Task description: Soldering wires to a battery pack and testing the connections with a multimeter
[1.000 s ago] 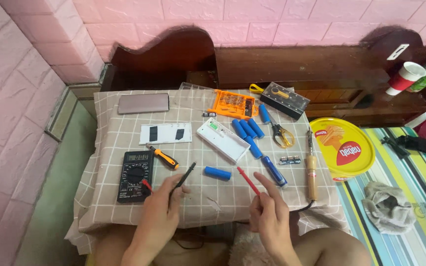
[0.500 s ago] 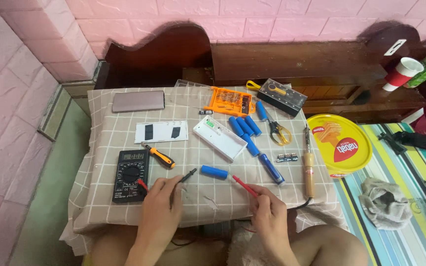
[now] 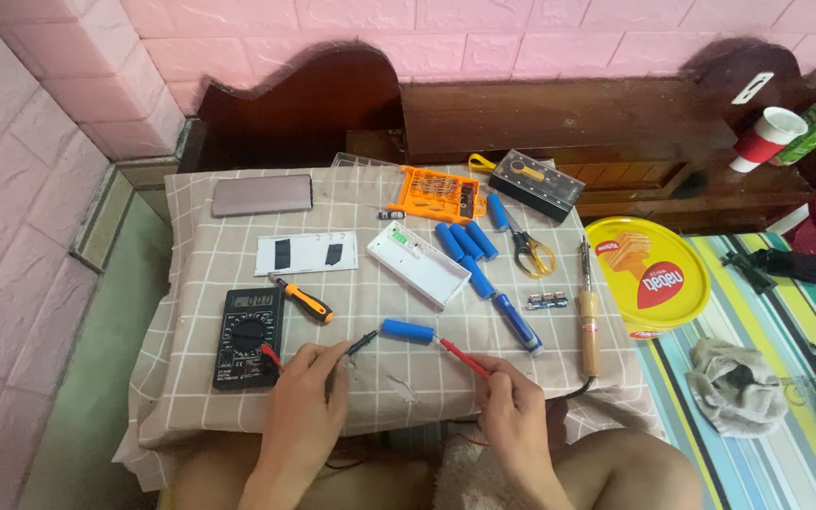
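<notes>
tablecloth (image 3: 200, 283): matt checked cloth | tin (image 3: 649, 274): glossy metal | iron handle (image 3: 589, 331): wood (smooth)

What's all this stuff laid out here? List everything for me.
multimeter: 1, black, table's near left
probes: 2, black probe and red probe, at either end of the single cell
single cell: 1, blue, near table edge
loose cells: about 6, blue, table centre
white case: 1, centre
screwdriver: 1, orange and black, beside multimeter
bit set: 1, orange, far side
black box: 1, far right
scissors: 1, yellow handles, right
soldering iron: 1, wooden handle, right edge
grey slab: 1, far left
white card: 1, left centre
round tin: 1, yellow, right of table
rag: 1, grey, on striped mat
cup: 1, red and white, on wooden ledge
left hand: holds black probe
right hand: holds red probe
</notes>
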